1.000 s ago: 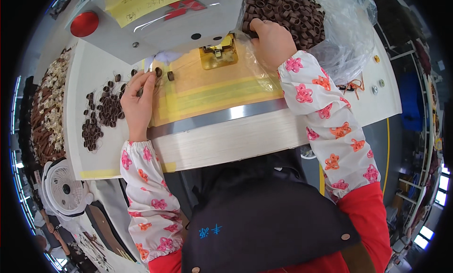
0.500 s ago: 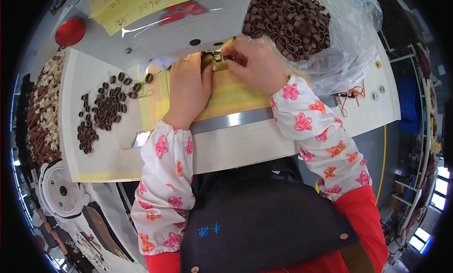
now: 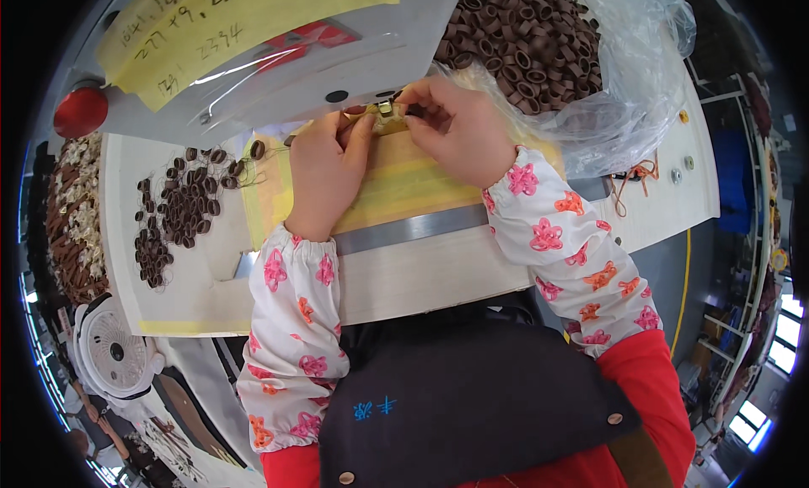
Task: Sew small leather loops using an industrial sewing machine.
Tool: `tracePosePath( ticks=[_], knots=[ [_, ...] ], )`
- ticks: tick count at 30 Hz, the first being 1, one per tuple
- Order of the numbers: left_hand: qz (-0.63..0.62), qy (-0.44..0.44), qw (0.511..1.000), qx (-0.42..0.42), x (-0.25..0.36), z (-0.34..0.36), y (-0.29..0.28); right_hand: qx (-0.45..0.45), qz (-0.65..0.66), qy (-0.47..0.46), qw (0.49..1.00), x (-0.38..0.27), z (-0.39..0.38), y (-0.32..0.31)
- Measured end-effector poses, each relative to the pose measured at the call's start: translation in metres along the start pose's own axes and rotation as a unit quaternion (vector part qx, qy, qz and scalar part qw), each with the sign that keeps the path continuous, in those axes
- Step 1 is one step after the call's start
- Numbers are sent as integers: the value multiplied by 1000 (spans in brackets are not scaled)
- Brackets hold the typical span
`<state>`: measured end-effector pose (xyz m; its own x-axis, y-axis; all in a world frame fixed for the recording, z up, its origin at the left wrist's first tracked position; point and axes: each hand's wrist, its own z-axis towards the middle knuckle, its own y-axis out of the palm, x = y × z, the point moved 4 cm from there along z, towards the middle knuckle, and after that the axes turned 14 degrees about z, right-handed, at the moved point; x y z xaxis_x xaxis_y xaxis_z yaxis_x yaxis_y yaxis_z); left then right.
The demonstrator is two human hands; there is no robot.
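Note:
My left hand [image 3: 329, 163] is closed at the fingertips just left of the small metal presser foot [image 3: 386, 108] of a grey sewing machine [image 3: 253, 88]; what it holds is hidden. My right hand [image 3: 459, 134] is pinched just right of the foot, with a small dark brown piece partly showing at its fingers. Both hands are over the yellow taped machine bed [image 3: 379, 185]. Left of them lie several small dark brown loops with trailing threads [image 3: 190, 201]. Behind my right hand is a heap of brown loops [image 3: 527, 50] on crumpled clear plastic [image 3: 632, 109].
A red knob [image 3: 81, 111] is on the machine's left. Orange cord [image 3: 640, 172] and small metal bobbins [image 3: 676, 175] lie at right. Beyond are a white fan [image 3: 116, 351], brown material [image 3: 76, 218], a blue bin [image 3: 733, 185], shelving, and a co-worker's arm [image 3: 97, 412] at lower left.
My left hand has moved up and right from beside the threaded loops to the presser foot. My right hand has moved left and down from the loop heap to the same spot.

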<state>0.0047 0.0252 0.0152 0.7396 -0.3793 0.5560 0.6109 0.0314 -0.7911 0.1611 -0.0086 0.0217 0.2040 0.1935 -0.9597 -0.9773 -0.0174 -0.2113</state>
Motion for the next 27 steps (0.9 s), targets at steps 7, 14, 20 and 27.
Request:
tracePosePath(
  ticks=[7, 14, 20, 27],
  knots=[
    [-168, -29, 985, -23, -7, -2, 3, -29, 307, 125, 943, 6, -1, 3],
    [-191, -5, 980, -61, -1, 0, -2, -18, 320, 163, 933, 6, -4, 1],
    [-191, 27, 975, -107, 4, -1, -4, -3, 282, 231, 931, 4, -1, 1],
    [-220, 21, 966, -131, 1, -2, 2, 45, -67, -104, 991, -10, -5, 15]
  ],
)
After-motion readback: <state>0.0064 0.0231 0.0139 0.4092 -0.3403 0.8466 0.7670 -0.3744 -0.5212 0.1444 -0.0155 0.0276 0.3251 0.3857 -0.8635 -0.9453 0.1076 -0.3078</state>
